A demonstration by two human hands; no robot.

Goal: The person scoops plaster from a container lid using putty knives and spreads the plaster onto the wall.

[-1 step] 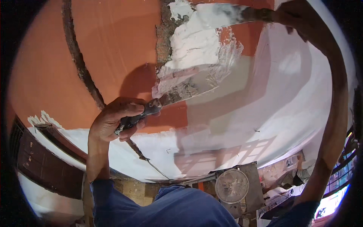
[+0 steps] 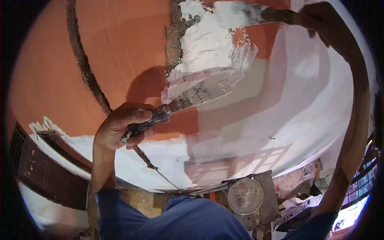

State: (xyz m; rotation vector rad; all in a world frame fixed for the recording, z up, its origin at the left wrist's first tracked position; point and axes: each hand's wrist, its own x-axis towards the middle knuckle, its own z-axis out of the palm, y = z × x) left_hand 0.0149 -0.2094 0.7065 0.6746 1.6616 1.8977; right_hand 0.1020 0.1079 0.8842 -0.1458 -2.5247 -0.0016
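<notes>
My left hand (image 2: 116, 124) is closed round the dark handle of a putty knife (image 2: 202, 95), whose wide blade is smeared with grey and white residue and points up to the right. At the upper right my right hand (image 2: 328, 24) grips a second putty knife (image 2: 276, 15). That knife's blade carries white paste and lies at the top of a thick white filler patch (image 2: 206, 46) on the wall. Left of the patch runs a rough, bare vertical groove (image 2: 174, 48) in the orange paint (image 2: 132, 44).
Another chased channel (image 2: 86, 68) curves down the wall at the left, ending near a thin wire (image 2: 168, 180). Below stands a round bucket (image 2: 245, 196) with a dirty surface. A dark wooden door (image 2: 52, 172) is at lower left; a person (image 2: 312, 187) is at lower right.
My right hand and its putty knife have shifted slightly to the right across the wall. My left hand with its knife holds nearly still.
</notes>
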